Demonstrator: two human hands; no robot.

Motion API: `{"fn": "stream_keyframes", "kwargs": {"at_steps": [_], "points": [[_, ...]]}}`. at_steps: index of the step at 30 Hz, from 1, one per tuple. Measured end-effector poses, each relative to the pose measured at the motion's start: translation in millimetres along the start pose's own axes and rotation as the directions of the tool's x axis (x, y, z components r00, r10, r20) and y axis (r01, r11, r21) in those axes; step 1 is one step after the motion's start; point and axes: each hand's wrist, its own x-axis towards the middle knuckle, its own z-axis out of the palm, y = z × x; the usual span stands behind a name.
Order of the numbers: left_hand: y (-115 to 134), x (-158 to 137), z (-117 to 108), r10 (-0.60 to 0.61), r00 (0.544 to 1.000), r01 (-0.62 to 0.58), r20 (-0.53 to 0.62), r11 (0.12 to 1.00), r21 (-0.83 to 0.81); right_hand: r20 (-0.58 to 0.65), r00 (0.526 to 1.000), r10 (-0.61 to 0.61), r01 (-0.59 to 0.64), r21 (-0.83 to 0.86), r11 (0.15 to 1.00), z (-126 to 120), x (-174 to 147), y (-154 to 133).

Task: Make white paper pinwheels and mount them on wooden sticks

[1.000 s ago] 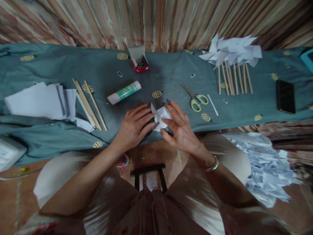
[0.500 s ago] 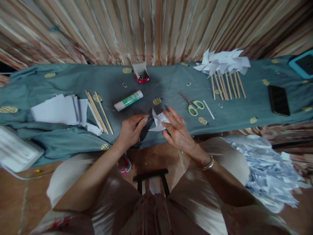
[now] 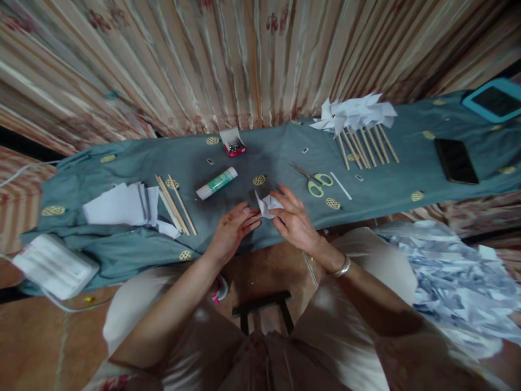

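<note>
Between my hands, above the near part of the cloth, is a white paper pinwheel (image 3: 266, 206) with folded, pointed blades. My right hand (image 3: 297, 220) grips its right side, thumb and fingers closed on the paper. My left hand (image 3: 234, 228) reaches to its left edge, fingers stretched out and fingertips at the lower left blade. Whether they press on the paper is hard to tell. Just beyond lies a glue stick (image 3: 217, 183) with a green label. Scissors (image 3: 314, 180) with yellow-green handles rest right of my right hand, beside a thin white strip (image 3: 341, 186).
Finished pinwheels (image 3: 354, 115) on wooden sticks lie at the back right, near a phone (image 3: 456, 161). An open red box (image 3: 235, 145) of small metal pins stands behind. Paper sheets (image 3: 118, 205) and sticks (image 3: 176, 203) lie left. Many folded papers (image 3: 456, 282) are piled at lower right.
The view has shifted and tilted. My left hand's fingers have straightened out and reached to the pinwheel's left edge. My right hand still holds the paper, which has turned slightly.
</note>
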Motion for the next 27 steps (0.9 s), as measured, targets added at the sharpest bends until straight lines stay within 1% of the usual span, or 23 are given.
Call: {"fn": "stream_keyframes", "kwargs": {"at_steps": [4,7,11,14,17,20,27], "points": [[-4,1,7,-0.085,0.994,0.087,0.067,0.996,-0.027,-0.027,0.999,0.034,-0.032,0.045,0.998,-3,2,-1],[-6,6,12,-0.103,0.99,0.106,0.098,0.994,-0.025,-0.044,0.999,0.019,-0.017,0.035,0.999,-4,3,-3],[-5,9,18,-0.108,0.989,0.114,0.1,0.992,-0.048,-0.053,0.998,-0.02,0.02,-0.003,1.0,-4,6,-5],[-3,10,20,-0.054,0.996,0.057,0.075,0.997,-0.043,-0.049,0.998,-0.036,0.035,-0.013,0.999,-6,8,-11],[-1,13,21,0.055,0.998,-0.055,0.03,0.998,0.0,-0.049,0.997,-0.055,0.055,0.009,0.998,-11,10,-18],[-1,17,20,0.152,0.988,-0.152,0.008,0.988,0.036,-0.051,0.997,-0.062,0.065,0.063,0.996,-16,10,-23],[-3,24,18,0.249,0.968,-0.249,0.009,0.964,0.088,-0.088,0.994,-0.066,0.076,0.126,0.989,-20,11,-26]]}}
